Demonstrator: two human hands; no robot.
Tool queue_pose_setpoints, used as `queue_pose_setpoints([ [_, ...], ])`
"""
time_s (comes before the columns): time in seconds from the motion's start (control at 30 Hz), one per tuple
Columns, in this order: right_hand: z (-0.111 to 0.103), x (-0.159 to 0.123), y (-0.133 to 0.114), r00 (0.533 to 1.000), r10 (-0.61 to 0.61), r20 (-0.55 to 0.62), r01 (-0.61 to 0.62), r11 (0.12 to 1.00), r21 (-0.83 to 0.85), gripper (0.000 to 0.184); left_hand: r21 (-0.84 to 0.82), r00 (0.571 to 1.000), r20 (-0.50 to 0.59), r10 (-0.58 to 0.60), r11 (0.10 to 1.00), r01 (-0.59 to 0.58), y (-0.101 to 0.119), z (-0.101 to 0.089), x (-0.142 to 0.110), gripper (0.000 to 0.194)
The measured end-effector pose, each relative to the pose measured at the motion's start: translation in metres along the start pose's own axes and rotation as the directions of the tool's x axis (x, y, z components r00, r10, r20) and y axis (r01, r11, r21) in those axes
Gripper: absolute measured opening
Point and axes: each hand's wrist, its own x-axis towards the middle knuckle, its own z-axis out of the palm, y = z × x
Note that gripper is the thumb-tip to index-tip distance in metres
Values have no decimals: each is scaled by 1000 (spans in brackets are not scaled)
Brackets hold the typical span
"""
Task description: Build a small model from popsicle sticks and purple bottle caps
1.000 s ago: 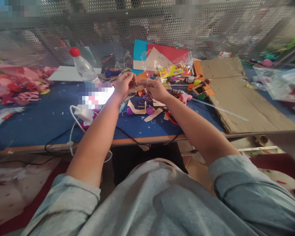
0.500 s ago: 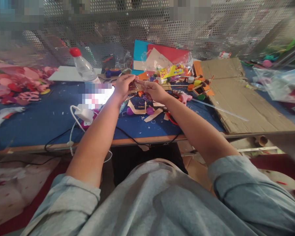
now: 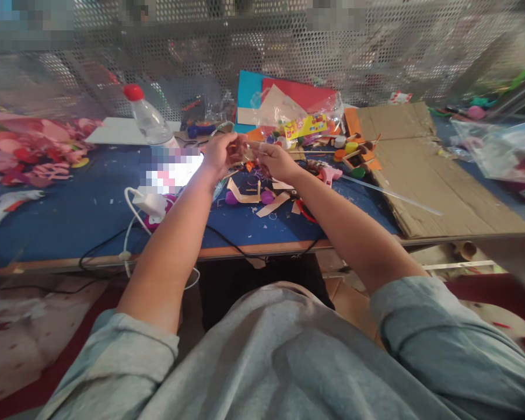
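My left hand (image 3: pixel 222 155) and my right hand (image 3: pixel 275 161) are raised close together over the middle of the blue table (image 3: pixel 192 233). The fingers of both are bent inward in a pinch, almost meeting. Whatever lies between them is too small and blurred to name. Below the hands are cut beige strips (image 3: pixel 273 205), a purple rounded piece (image 3: pixel 231 198) and a second purple piece (image 3: pixel 266 197). A pink glue gun (image 3: pixel 331 174) lies by my right wrist, with a clear stick (image 3: pixel 394 195) stretching to its right.
A red-capped bottle (image 3: pixel 152 119) stands at the back left, behind a white charger plug (image 3: pixel 151 204) with cables. Pink and red cutouts (image 3: pixel 39 149) are heaped far left, near a white glue gun (image 3: pixel 9 205). Flattened cardboard (image 3: pixel 446 175) covers the right side. A yellow-labelled plastic bag (image 3: pixel 306 127) lies behind.
The fingertips have drawn slightly apart, and the fingers of my right hand have curled in more. The arms and the things on the table stay where they were.
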Motion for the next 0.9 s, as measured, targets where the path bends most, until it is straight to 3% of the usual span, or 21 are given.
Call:
queue_pose_setpoints([
  [0.1,4,-2,-4,999,-5,-52,6,1000,12,55,-22,1000,25,-11,1000,12,1,2,-1,27],
  [0.37,5,-6,-10,999,0,-42,2,998,64,50,50,999,39,12,999,-14,5,4,-6,28],
  [0.63,4,-2,-6,993,-1,-117,6,999,42,21,29,1000,28,10,1000,-11,4,3,-5,30],
  [0.77,5,-2,-4,996,11,-89,-6,999,52,36,29,998,41,49,998,-50,1,0,0,44],
  [0.9,5,-2,-3,999,26,-37,-21,991,131,53,42,995,84,51,998,-55,2,2,-3,40],
])
